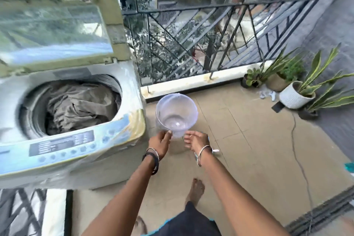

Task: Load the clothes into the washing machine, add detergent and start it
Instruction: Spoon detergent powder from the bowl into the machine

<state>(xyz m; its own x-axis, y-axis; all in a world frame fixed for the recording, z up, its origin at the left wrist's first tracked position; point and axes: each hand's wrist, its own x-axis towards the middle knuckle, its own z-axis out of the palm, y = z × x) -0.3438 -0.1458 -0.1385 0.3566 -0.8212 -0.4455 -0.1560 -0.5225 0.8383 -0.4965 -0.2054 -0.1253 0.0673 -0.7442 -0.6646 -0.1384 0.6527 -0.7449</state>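
Note:
A top-loading washing machine stands at the left with its lid raised. Grey-brown clothes lie piled in its drum. To the right of the machine I hold a clear plastic jug above the floor, its mouth tilted toward me. My left hand grips the jug's near lower edge, thumb on the wall. My right hand is at the jug's base on the other side, fingers loosely curved; whether it holds the jug is unclear. The jug looks almost empty.
The machine's control panel faces me at the lower left. A black railing closes off the balcony ahead. Potted plants stand at the right, and a black cable runs across the tiled floor. My bare foot is below the hands.

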